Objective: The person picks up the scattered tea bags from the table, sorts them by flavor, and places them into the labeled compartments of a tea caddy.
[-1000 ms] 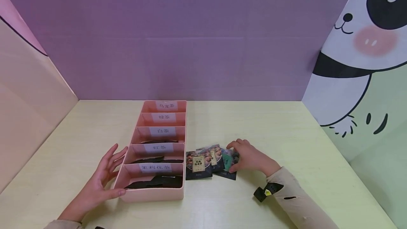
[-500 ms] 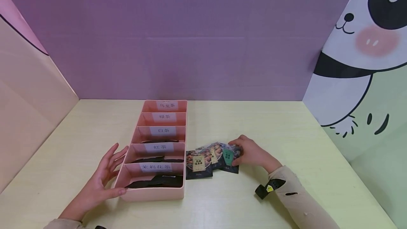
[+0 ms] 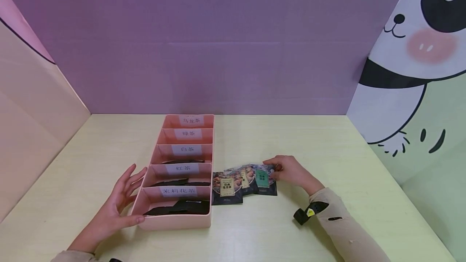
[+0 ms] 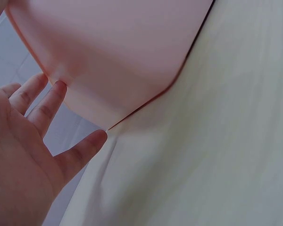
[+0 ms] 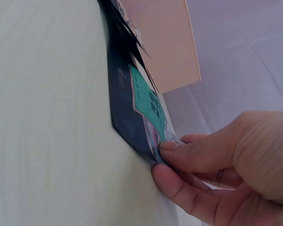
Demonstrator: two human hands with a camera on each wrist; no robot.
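At the right end of a row of dark tea sachets lies one with a green label (image 3: 262, 178). My right hand (image 3: 294, 172) pinches its right edge; in the right wrist view the thumb (image 5: 203, 148) is on top and a finger underneath. Two cream-labelled sachets, the leftmost tea sachet (image 3: 227, 197) and one overlapping it, lie beside the pink divided box (image 3: 174, 224). Along the box's left side, my left hand (image 3: 113, 213) spreads its fingers, with fingertips touching the wall near the front corner in the left wrist view.
The box's compartments carry white labels with Chinese characters. Dark sachets lie in the front compartment (image 3: 178, 208) and the two behind it. A purple wall (image 3: 225, 51) closes off the back of the pale table (image 3: 298, 132); printed panels flank it.
The right hand has shifted slightly right and away from me, drawing the green-labelled sachet out so more of its face shows. The left hand and box stay put.
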